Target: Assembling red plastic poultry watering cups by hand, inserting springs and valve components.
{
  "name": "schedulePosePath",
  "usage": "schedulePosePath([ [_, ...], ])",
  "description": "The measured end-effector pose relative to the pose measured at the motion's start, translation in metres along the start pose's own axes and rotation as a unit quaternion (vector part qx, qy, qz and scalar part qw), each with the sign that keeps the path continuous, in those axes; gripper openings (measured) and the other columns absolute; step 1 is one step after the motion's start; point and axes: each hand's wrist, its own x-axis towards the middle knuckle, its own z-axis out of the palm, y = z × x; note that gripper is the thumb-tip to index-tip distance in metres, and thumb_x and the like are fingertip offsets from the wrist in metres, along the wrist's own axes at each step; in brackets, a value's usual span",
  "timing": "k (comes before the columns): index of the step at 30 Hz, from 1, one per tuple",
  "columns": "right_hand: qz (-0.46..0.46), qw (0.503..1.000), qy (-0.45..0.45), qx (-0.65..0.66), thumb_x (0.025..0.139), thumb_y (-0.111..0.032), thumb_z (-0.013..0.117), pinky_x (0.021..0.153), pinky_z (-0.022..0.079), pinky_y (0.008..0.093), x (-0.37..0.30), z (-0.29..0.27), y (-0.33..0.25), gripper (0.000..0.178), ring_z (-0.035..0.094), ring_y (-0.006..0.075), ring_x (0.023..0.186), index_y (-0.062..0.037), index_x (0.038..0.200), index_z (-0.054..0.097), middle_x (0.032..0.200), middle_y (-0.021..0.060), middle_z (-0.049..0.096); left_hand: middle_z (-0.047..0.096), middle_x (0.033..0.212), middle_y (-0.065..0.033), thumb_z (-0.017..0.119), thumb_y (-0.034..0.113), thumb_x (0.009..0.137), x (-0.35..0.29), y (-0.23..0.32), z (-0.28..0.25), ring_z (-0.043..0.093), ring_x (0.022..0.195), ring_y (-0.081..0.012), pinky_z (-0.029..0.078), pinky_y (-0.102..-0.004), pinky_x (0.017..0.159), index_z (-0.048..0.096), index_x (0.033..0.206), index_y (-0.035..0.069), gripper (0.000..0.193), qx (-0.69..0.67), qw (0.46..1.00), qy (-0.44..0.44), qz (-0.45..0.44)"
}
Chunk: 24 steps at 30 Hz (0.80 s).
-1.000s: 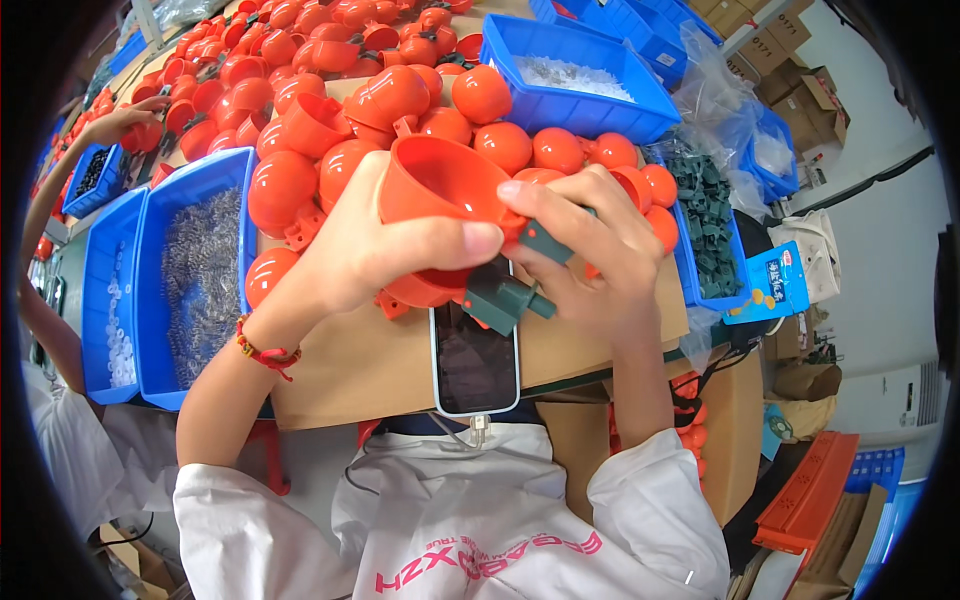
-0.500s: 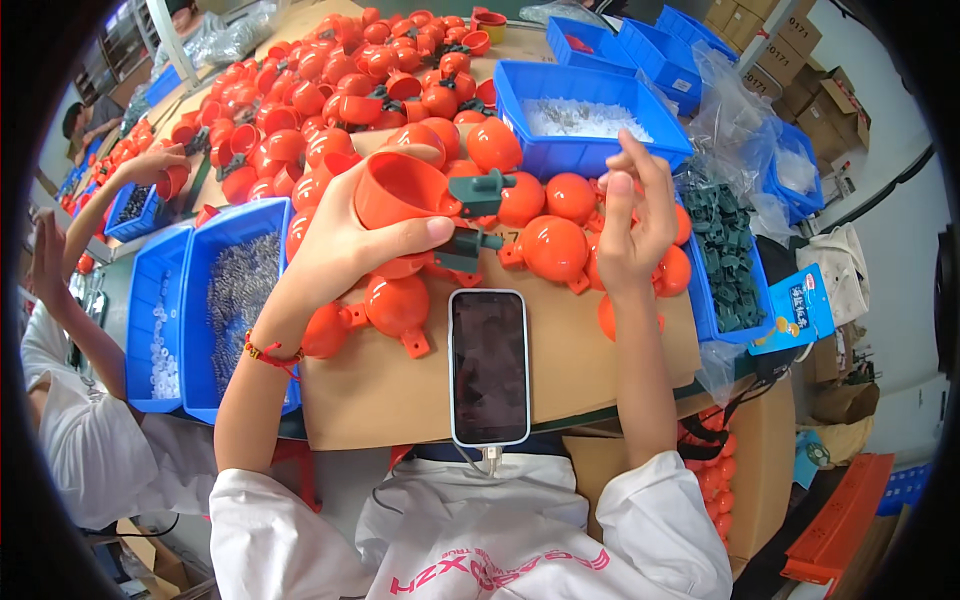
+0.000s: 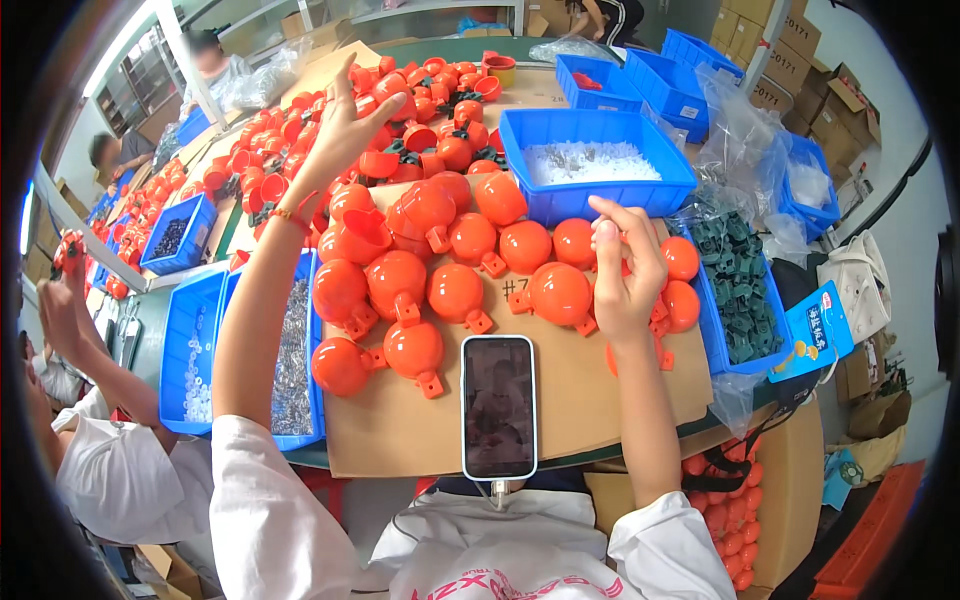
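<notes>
My left hand [image 3: 350, 125] reaches over the far heap of orange-red plastic cups with dark green clips [image 3: 408, 155]. Its fingers are spread and nothing shows in them. My right hand [image 3: 630, 265] hovers over the cardboard at the right, fingers curled toward the thumb; whatever they hold, if anything, is hidden. Beside and under it lie orange-red balls with small square tabs [image 3: 560, 294]. Several more such balls [image 3: 413, 350] cover the middle of the cardboard [image 3: 570, 400]. A phone [image 3: 499, 405] with a cable plugged in lies at the near edge.
A blue bin [image 3: 600, 200] holds small white parts. Dark green clips [image 3: 738, 290] fill a bin at the right. At the left, blue bins contain white rings [image 3: 199, 385] and small metal parts [image 3: 292, 370]. A co-worker's hand [image 3: 62, 310] is at far left.
My left hand has let go of the orange-red cup with its dark green clips and moved up and away over the far heap. My right hand has lowered slightly, fingers more curled.
</notes>
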Motion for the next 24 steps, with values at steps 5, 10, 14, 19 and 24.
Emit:
schedulePosePath([
  [5,0.008,0.999,-0.041,-0.027,0.085,-0.003,0.051,0.052,0.040,0.0222,0.002,0.001,-0.010,0.015,0.049,0.0108,0.064,-0.0007,0.095,0.061,0.076,0.0054,0.054,0.034,0.136,-0.0180,0.062,0.039,0.079,-0.023,0.027,0.018,0.030,0.127,-0.0314,0.025,-0.0399,0.104,0.031,0.132,0.006,0.070,-0.005,0.965,-0.254,0.062],
  [10,0.013,0.998,-0.049,-0.040,0.084,-0.002,0.051,0.052,0.040,0.0219,-0.001,-0.001,-0.010,0.015,0.051,0.0107,0.065,-0.0019,0.095,0.061,0.077,0.0049,0.055,0.040,0.130,-0.0156,0.073,0.041,0.065,-0.051,0.056,0.014,0.041,0.118,-0.0323,0.035,-0.0368,0.098,0.042,0.124,0.007,0.074,0.111,0.883,-0.451,0.064],
  [14,0.016,0.998,-0.051,-0.033,0.083,-0.002,0.052,0.052,0.039,0.0219,-0.001,0.001,-0.010,0.015,0.051,0.0107,0.065,-0.0024,0.094,0.061,0.077,0.0040,0.055,0.047,0.123,-0.0162,0.078,0.030,0.060,-0.047,0.043,0.001,0.050,0.107,-0.0309,0.041,-0.0356,0.091,0.041,0.125,0.009,0.077,0.078,0.869,-0.484,0.065],
  [19,0.028,0.997,-0.063,-0.025,0.083,-0.003,0.053,0.052,0.038,0.0226,-0.002,0.004,-0.011,0.014,0.051,0.0105,0.066,-0.0039,0.095,0.062,0.077,0.0029,0.055,0.050,0.119,-0.0147,0.076,0.023,0.064,-0.049,0.036,-0.007,0.050,0.107,-0.0251,0.041,-0.0348,0.090,0.039,0.127,0.009,0.075,0.083,0.855,-0.509,0.052],
  [24,0.033,0.997,-0.064,-0.029,0.083,-0.005,0.054,0.053,0.039,0.0227,-0.002,0.000,-0.010,0.014,0.052,0.0103,0.068,-0.0048,0.094,0.062,0.077,0.0024,0.055,0.052,0.116,-0.0112,0.072,0.020,0.070,-0.039,0.049,-0.018,0.052,0.105,-0.0191,0.044,-0.0312,0.087,0.040,0.126,0.007,0.066,-0.096,0.889,-0.447,0.011],
])
